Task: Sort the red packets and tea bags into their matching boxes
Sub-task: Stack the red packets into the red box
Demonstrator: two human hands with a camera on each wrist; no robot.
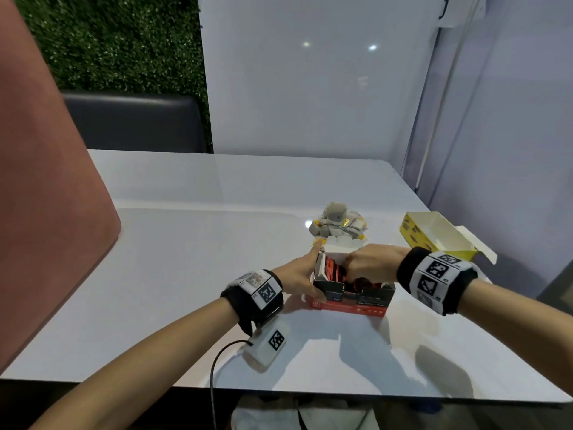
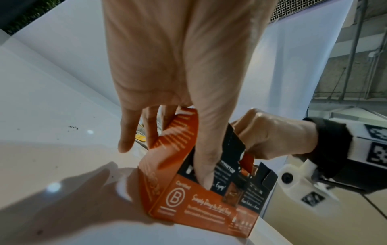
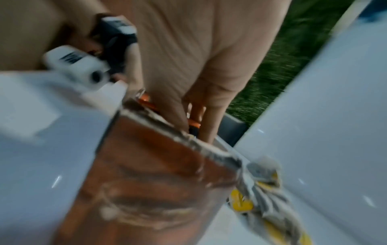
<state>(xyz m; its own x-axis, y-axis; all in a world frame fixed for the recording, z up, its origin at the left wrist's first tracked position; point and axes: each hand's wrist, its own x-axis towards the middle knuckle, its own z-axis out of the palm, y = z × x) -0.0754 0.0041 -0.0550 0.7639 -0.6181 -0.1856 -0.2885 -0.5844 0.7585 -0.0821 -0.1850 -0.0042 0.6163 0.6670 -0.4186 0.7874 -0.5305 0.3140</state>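
Note:
An open red box [image 1: 353, 301] stands on the white table [image 1: 186, 259] in front of me. My left hand [image 1: 302, 274] grips its left end, thumb on the printed front [image 2: 209, 208] and fingers behind the raised side flap. My right hand [image 1: 366, 268] reaches into the box from above, fingers curled round red packets [image 1: 333, 268] that stand packed inside. The right wrist view is blurred; in it my fingertips [image 3: 188, 119] sit among the orange-red packets [image 3: 193, 122] at the box's rim. A loose heap of grey tea bags with yellow tags [image 1: 338, 223] lies just behind the box.
An open yellow box [image 1: 415, 232], white inside, sits at the right, close to the table's edge. A pink padded seat back [image 1: 46, 181] rises at the left. A dark seat [image 1: 133, 122] and white wall panels stand beyond the table's far edge.

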